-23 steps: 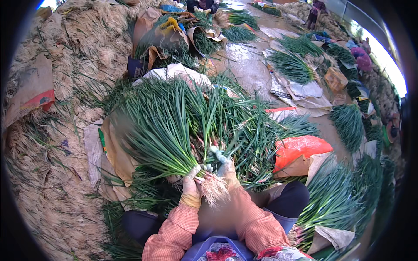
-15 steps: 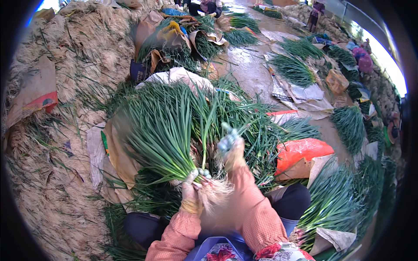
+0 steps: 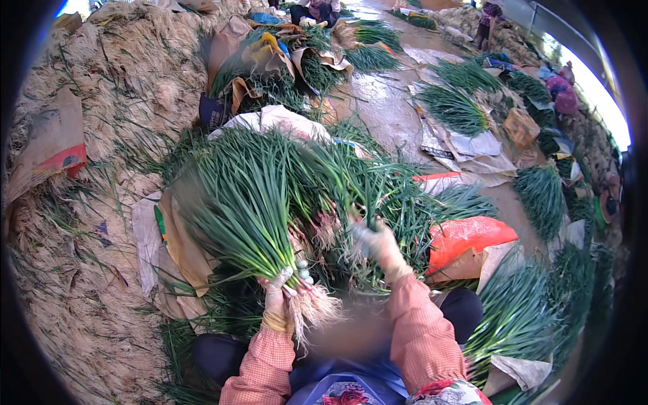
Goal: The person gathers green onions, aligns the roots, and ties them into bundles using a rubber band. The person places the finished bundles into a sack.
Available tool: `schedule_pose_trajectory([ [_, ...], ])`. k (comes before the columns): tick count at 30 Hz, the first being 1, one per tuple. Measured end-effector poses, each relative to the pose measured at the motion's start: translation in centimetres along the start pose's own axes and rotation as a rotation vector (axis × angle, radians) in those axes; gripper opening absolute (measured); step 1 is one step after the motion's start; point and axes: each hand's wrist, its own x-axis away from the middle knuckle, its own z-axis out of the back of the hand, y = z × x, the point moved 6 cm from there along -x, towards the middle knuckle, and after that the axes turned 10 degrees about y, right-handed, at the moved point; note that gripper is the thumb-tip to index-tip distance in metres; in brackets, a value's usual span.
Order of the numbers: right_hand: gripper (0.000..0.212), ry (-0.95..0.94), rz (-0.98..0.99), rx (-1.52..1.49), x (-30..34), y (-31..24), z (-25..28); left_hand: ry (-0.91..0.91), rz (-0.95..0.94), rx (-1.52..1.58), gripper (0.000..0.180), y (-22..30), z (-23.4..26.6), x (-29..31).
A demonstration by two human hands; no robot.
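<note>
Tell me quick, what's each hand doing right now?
Left hand: closed around the bunch of green onions.
Right hand: reaching into the loose green onions; grip cannot be told.

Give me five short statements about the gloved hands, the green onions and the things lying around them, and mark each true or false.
1. The left hand grips a bundle of long green onions near its white rooted end. True.
2. The right hand rests flat on the wet ground. False: it is raised among the loose green onion stalks.
3. A crumpled orange plastic bag lies to the person's right. True.
4. Both hands are bare. False: both wear pale gloves.
5. The sleeves are plain blue. False: the checked orange-pink sleeves show.
</note>
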Motion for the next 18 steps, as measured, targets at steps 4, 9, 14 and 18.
schedule_pose_trajectory([
  [4,0.030,-0.213,0.378,0.898,5.7,1.4,-2.2,0.199,-0.093,-0.130,0.033,-1.3,-1.1,-0.2],
  [9,0.028,-0.365,0.079,0.306,5.4,2.4,-2.6,0.107,0.008,-0.105,0.024,-2.2,1.5,-1.8],
  [14,0.043,-0.211,-0.363,0.114,2.8,2.8,-4.1,0.178,0.014,-0.028,0.024,-2.3,-0.9,0.2],
  [18,0.040,-0.300,-0.416,0.130,3.5,2.7,-8.5,0.169,-0.004,-0.239,0.026,-3.1,2.5,-0.7],
])
